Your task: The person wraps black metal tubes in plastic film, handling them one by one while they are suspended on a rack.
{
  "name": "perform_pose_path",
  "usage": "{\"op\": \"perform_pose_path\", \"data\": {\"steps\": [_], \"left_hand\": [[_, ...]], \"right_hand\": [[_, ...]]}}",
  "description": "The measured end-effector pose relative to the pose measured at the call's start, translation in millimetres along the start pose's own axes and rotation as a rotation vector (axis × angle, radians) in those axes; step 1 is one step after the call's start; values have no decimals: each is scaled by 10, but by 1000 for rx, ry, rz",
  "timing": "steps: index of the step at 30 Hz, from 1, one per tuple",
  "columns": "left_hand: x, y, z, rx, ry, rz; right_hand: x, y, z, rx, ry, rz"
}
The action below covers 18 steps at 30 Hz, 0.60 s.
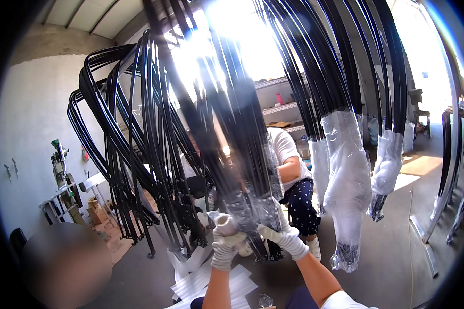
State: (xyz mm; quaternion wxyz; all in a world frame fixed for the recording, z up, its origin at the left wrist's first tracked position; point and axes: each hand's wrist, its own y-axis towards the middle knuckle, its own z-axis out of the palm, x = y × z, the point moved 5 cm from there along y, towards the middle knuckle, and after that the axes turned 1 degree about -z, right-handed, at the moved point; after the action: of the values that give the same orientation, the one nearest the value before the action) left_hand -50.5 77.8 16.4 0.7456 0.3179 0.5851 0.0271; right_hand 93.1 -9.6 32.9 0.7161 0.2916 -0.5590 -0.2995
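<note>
Film roll [224, 221] held in the left hand [228, 242], the right hand [284, 238], its grip unclear from here, touching the wrapped foot of the near, central black tube bundle [251, 139], I'd keep each turn taut and overlapping.

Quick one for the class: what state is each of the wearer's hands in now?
Left hand: closed, holding a pale roll.
Right hand: against the wrapped black bundle; grip cannot be told.

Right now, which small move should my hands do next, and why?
Probably pass the roll in the left hand around the black tubes, slightly lower: film wraps them above, while their ends look uncovered below, near the right hand.
</note>
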Motion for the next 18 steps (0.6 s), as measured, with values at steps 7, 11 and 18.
{"op": "perform_pose_path", "data": {"steps": [7,11,18], "left_hand": [[-604,-466,119,-267,394,276],[-418,-449,96,-290,197,90],[-624,-476,139,-105,50,203]], "right_hand": [[-523,32,-10,186,184,308],[-224,20,157,154,186,194],[-490,35,-145,162,395,231]]}}
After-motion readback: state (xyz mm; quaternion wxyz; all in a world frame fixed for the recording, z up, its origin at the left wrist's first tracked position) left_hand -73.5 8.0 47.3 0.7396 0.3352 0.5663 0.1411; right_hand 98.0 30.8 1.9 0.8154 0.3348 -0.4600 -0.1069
